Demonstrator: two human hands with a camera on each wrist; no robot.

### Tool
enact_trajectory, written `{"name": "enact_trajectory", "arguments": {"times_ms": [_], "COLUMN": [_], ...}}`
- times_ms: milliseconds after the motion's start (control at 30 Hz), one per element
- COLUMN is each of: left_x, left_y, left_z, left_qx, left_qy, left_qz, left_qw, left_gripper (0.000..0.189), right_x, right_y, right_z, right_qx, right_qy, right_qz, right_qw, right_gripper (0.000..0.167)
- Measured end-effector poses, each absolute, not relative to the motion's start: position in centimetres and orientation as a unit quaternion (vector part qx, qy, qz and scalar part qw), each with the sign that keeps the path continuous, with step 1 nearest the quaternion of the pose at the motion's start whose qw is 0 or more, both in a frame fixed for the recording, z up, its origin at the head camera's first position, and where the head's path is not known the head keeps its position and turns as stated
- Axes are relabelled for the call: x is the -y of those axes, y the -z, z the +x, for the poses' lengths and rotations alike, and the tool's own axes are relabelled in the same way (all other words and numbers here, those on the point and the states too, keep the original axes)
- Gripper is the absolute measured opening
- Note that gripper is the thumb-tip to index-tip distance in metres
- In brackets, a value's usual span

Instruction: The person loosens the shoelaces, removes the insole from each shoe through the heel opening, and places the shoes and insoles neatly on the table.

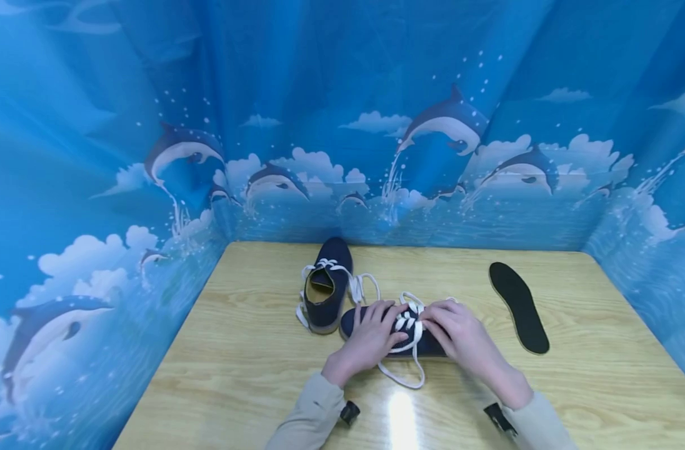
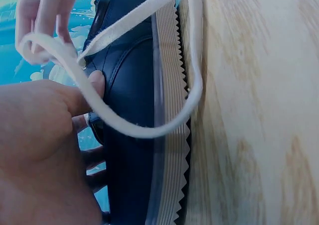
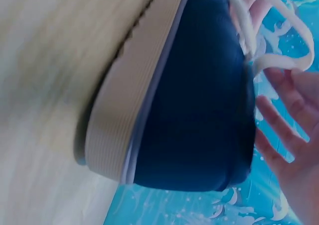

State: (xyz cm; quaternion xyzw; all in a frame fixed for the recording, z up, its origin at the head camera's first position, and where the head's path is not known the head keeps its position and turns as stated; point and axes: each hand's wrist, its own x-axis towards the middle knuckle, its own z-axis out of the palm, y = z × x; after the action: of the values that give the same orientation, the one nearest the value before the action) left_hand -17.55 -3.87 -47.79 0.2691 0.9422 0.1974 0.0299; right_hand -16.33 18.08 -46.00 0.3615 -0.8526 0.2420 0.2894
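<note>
A dark navy sneaker stands sideways on the table, toe to the left, its white lace threaded through the eyelets. My left hand holds it across the front; in the left wrist view the thumb lies on the near side of the upper. Over the eyelets, my right hand pinches the white shoelace between thumb and fingers. A loop of the lace hangs over the shoe's near side. The right wrist view shows the sneaker's heel beside the right hand's spread lower fingers.
A matching sneaker stands behind to the left, toe away, its laces loosely trailing. A black insole lies on the wooden table at the right. A blue dolphin-print curtain borders the back and sides.
</note>
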Motion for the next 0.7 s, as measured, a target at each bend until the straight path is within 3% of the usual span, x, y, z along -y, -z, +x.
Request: {"name": "enact_trajectory", "arguments": {"times_ms": [67, 167, 333, 467, 700], "left_x": [3.9, 3.9, 3.9, 4.0, 3.8], "left_y": [47.8, 47.8, 47.9, 47.9, 47.9], "left_z": [-17.6, -17.7, -17.7, -17.6, -17.6], "left_qx": [-0.942, -0.942, -0.941, -0.941, -0.939], "left_qy": [-0.196, -0.197, -0.196, -0.198, -0.206], "left_qz": [0.27, 0.272, 0.274, 0.274, 0.274], "left_qw": [0.027, 0.024, 0.024, 0.029, 0.032], "left_gripper": [0.057, 0.057, 0.057, 0.057, 0.057], "right_x": [-18.0, -18.0, -18.5, -18.8, -18.7], "right_y": [45.8, 45.6, 45.7, 46.2, 47.0], "right_z": [-15.8, -15.6, -16.5, -17.2, -17.8], "right_qx": [0.848, 0.848, 0.865, 0.876, 0.878], "right_qy": [-0.252, -0.249, -0.204, -0.174, -0.187], "right_qz": [0.37, 0.372, 0.35, 0.346, 0.327], "right_qw": [0.283, 0.282, 0.295, 0.286, 0.295], "right_gripper": [0.025, 0.011, 0.031, 0.036, 0.023]}}
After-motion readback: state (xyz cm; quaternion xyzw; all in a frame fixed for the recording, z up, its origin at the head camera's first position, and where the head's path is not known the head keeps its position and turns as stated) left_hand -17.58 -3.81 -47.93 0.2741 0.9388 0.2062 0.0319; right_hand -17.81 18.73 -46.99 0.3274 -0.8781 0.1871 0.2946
